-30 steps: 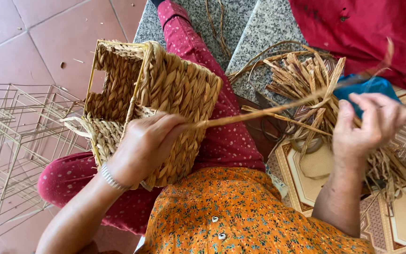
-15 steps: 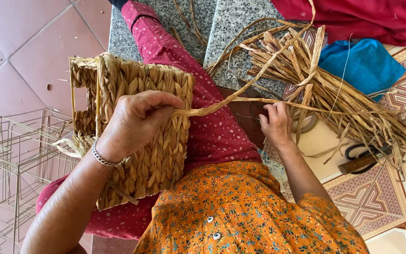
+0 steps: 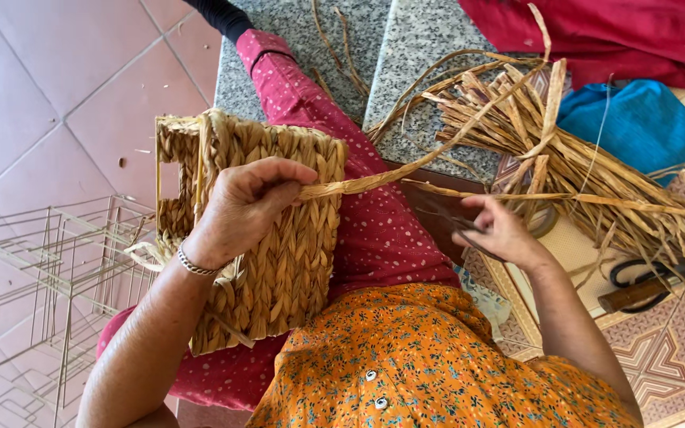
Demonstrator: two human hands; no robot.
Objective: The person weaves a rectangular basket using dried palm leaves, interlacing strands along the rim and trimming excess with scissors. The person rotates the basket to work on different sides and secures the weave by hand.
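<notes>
A braided straw basket [image 3: 279, 261] rests on my lap, over red dotted trousers. My left hand [image 3: 243, 208] presses on its woven wall and pinches a long flat straw strand [image 3: 406, 170] that runs up to the right. My right hand [image 3: 499, 231] is closed on a dark pair of scissors [image 3: 447, 219] beside my thigh, close under the strand. A pile of dry straw strips [image 3: 588, 170] lies on the patterned floor to the right.
Bare wire basket frames [image 3: 37, 293] stand on the pink tiles at the left. A second pair of scissors with a brown handle [image 3: 640, 285] lies at the right. Blue cloth [image 3: 636, 127] and red cloth [image 3: 620, 36] lie beyond the straw. A grey stone step [image 3: 422, 47] is ahead.
My right hand dropped from holding the strand up high down to the floor by my thigh and now holds scissors. The left hand stayed on the basket, pinching the strand.
</notes>
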